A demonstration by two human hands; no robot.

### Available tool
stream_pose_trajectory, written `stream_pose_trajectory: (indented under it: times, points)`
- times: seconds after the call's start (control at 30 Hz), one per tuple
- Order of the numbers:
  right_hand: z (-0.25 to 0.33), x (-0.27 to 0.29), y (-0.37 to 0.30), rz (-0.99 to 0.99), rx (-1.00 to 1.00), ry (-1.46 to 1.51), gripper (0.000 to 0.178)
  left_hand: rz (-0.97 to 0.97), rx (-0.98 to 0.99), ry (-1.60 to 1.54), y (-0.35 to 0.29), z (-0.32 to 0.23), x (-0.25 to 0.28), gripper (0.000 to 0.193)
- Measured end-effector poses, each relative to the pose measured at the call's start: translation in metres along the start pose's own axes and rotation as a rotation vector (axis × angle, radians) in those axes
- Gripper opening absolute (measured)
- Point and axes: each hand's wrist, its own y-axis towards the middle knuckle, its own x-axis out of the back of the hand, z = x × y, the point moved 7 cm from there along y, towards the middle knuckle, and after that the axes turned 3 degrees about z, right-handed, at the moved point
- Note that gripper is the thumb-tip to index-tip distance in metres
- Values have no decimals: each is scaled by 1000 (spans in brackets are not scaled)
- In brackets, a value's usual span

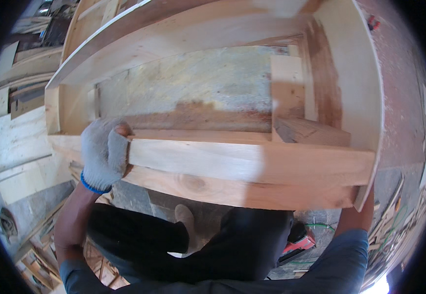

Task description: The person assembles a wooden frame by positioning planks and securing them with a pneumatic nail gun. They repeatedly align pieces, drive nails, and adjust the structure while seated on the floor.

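A large open box-like wooden frame of pale boards spans the view in front of me, tilted, its long near rail across my lap. My left hand, in a grey knit glove with a blue cuff, is closed around the near rail toward its left end. A bare fingertip shows through the glove. My right forearm rises to the frame's right end; the hand is hidden behind the end panel. A short wooden block sits inside the near right corner.
On the floor between my right leg and right arm lies a red and black tool, near a green hose. Wood scraps lie at the right, loose boards at the left. Another wooden frame stands at the far left.
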Motion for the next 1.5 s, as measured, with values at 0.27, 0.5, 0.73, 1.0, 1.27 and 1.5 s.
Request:
stream_pose_trajectory:
  times: [0.27, 0.5, 0.73, 1.0, 1.27, 1.5]
  points:
    - [-47, -15, -22, 33, 24, -51, 62, 2, -87, 6, 11, -16, 7, 22]
    - [-79, -6, -49, 66, 39, -119, 60, 86, 159, -148, 10, -5, -2, 25]
    - [-95, -3, -87, 93, 40, -95, 59, -52, -49, 44, 10, -14, 2, 20]
    - [-99, -2, -121, 44, 105, -49, 58, -124, 32, 58, 6, -2, -8, 13]
    - [-62, -4, -217, 284, 191, -265, 58, -153, 80, 141, -1, -11, 7, 22]
    - [-77, 18, -286, 244, 112, 16, 63, -72, 100, 477, -75, 167, 24, 43]
